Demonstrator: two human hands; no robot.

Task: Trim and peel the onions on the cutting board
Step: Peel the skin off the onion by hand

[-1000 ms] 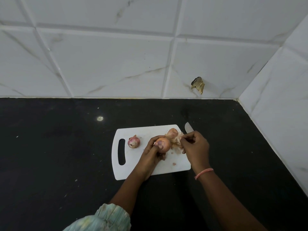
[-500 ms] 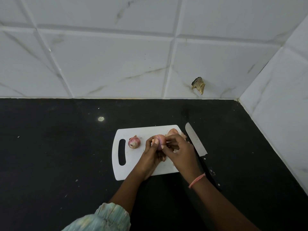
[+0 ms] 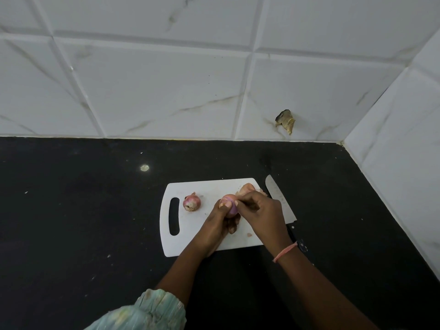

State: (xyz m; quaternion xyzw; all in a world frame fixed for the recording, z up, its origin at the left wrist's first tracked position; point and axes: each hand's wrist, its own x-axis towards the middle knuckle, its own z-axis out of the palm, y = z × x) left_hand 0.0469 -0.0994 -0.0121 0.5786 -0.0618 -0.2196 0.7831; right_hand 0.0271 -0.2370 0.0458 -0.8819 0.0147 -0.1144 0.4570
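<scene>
A white cutting board [image 3: 202, 244] with a slot handle lies on the black counter. My left hand [image 3: 220, 222] grips a pinkish onion [image 3: 229, 206] just above the board's middle. At the onion's upper right side, the fingertips of my right hand [image 3: 258, 213] pinch its skin. A second onion [image 3: 191, 202], with skin on, sits on the board's left part near the handle. A heap of peeled skin [image 3: 247, 188] lies at the board's far right corner, partly hidden by my right hand.
A knife [image 3: 277, 198] lies on the counter along the board's right edge, blade pointing away, its black handle partly under my right wrist. Tiled walls close the back and right sides. A small skin scrap [image 3: 249, 234] lies on the board.
My right hand has left the skin heap by the knife and come left onto the onion held by my left hand, uncovering the knife blade. The onion now shows more pink surface.
</scene>
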